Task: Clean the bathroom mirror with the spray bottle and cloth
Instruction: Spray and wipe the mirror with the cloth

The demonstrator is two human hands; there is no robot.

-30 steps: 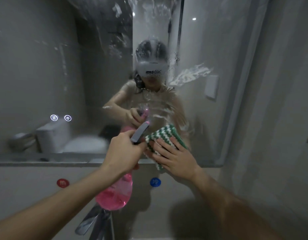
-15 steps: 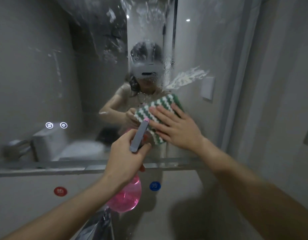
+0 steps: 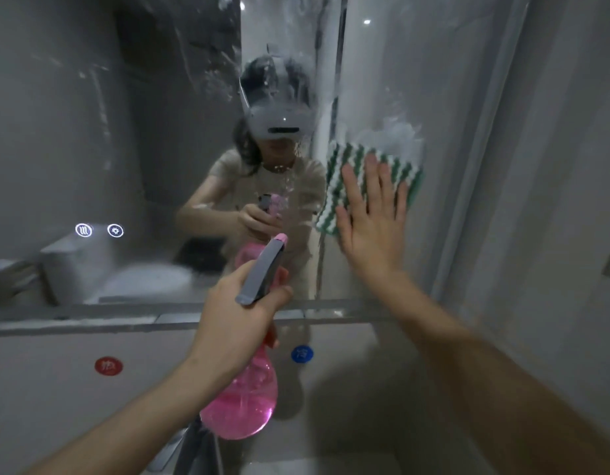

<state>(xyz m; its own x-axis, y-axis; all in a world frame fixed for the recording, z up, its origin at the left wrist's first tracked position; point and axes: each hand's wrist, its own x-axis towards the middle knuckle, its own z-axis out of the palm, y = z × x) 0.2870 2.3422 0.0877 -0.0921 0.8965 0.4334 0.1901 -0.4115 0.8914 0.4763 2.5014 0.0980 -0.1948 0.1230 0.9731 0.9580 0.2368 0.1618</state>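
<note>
Cloth first: your right hand lies flat, fingers straight and spread, pressing the green-and-white zigzag-striped cloth against the wide wall-mounted glass mirror, right of your reflection; the cloth shows above and left of your fingers. White foam streaks sit on the glass just above it. Your left hand has its grip clamped round the neck of the translucent pink plastic spray bottle with its grey trigger head, nozzle toward the mirror, lower than the cloth and left of it.
</note>
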